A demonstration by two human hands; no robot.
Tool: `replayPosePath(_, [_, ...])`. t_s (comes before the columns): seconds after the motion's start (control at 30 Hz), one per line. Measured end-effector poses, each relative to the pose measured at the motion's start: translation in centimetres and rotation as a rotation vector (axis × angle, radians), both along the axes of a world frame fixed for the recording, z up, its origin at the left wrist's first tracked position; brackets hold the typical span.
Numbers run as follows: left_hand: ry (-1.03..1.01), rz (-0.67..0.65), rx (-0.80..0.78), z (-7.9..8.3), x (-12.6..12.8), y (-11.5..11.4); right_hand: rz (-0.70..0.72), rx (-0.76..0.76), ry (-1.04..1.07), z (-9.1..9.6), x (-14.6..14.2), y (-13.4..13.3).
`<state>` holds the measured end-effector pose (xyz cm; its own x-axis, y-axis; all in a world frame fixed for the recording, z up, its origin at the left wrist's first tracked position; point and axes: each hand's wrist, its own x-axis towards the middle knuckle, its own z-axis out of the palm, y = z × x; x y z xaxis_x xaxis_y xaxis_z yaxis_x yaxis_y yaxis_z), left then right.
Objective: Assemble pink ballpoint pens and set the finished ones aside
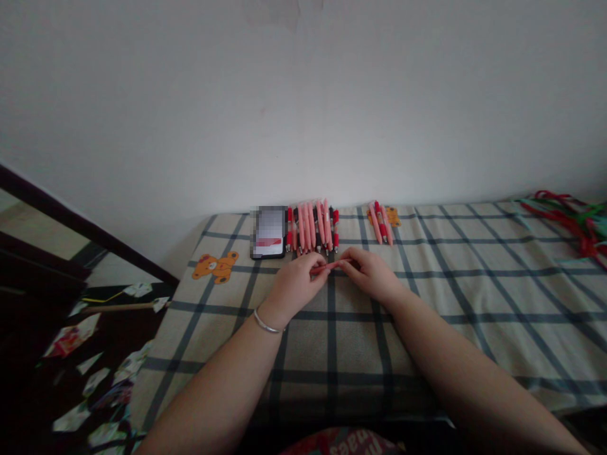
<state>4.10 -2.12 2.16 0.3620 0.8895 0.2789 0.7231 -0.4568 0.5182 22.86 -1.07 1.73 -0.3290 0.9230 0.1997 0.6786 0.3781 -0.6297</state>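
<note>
Between my two hands a slim pink pen (333, 265) lies nearly level, just above or on the checked cloth. My left hand (301, 276), with a silver bangle at its wrist, pinches the pen's left end. The fingers of my right hand (364, 270) are closed on its right end and hide the tip. Just beyond them lies a row of several pink, red and black pens (310, 226), side by side. Farther right is a smaller group of pink and red pens (380, 222).
A phone-like device (270, 235) with a blurred screen lies left of the row. Red and green ribbons (576, 221) are heaped at the far right. The checked cloth (303, 354) runs up to a pale wall (303, 107). Paper scraps (95, 382) litter the dark area below left.
</note>
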Motion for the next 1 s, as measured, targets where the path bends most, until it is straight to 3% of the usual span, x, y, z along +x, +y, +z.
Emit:
replayPosePath(0.67, [0.024, -0.001, 0.019, 0.04, 0.15, -0.17, 0.023, 0.005, -0.062, 0.29, 0.02, 0.1])
replayPosePath(1.0, [-0.009, 0.011, 0.001, -0.16, 0.05, 0.0, 0.003, -0.005, 0.013, -0.14, -0.01, -0.03])
